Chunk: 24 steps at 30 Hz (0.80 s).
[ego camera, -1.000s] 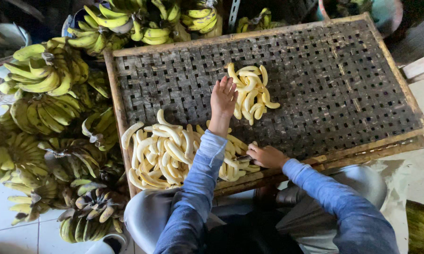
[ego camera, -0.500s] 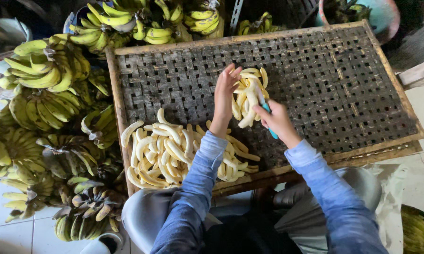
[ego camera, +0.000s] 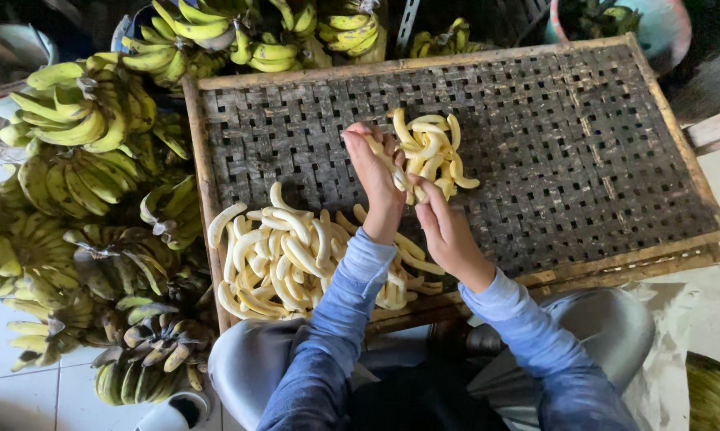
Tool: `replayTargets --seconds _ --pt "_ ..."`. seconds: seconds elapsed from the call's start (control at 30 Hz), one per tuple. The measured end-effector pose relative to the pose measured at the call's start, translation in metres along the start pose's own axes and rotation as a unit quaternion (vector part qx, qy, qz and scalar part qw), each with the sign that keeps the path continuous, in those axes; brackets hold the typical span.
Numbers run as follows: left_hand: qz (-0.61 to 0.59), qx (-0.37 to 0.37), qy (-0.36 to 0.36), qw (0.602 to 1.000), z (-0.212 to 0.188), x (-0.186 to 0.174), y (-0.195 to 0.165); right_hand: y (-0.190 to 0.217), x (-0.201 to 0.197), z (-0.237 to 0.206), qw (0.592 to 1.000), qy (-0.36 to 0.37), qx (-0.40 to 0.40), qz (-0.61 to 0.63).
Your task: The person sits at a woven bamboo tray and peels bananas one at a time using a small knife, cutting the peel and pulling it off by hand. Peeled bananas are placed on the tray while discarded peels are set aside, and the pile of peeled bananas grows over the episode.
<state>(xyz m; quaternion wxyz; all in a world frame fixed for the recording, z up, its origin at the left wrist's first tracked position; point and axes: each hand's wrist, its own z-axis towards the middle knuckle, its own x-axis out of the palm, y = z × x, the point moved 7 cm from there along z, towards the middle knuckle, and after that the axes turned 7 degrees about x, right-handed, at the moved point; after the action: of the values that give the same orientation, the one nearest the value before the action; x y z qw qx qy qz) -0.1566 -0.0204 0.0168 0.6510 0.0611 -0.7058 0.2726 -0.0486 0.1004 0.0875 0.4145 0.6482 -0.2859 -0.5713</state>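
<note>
A woven bamboo tray lies in front of me. My left hand is raised over its middle, fingers curled on a peeled banana. My right hand comes up from below with its fingertips against the same banana; what lies in its palm is hidden. Just right of both hands sits a small pile of peeled bananas. A larger pile of peeled bananas lies at the tray's near left corner, under my left forearm.
Bunches of unpeeled yellow-green bananas crowd the left side and the far edge. Darker bunches lie on the tiled floor at lower left. A teal basin stands at the far right.
My right hand rose from the tray's near edge to meet my left hand by the small pile. A teal-handled thing seen in it half a second ago no longer shows.
</note>
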Motion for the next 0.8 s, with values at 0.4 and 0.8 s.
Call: replayTargets --seconds 0.4,0.8 --pt "0.042 0.050 -0.034 0.997 -0.005 0.016 -0.024 0.026 -0.002 -0.010 0.993 -0.028 -0.086 -0.081" --pt "-0.028 -0.010 -0.002 1.000 -0.007 0.008 -0.006 0.022 -0.003 0.010 0.959 -0.077 -0.185 -0.200"
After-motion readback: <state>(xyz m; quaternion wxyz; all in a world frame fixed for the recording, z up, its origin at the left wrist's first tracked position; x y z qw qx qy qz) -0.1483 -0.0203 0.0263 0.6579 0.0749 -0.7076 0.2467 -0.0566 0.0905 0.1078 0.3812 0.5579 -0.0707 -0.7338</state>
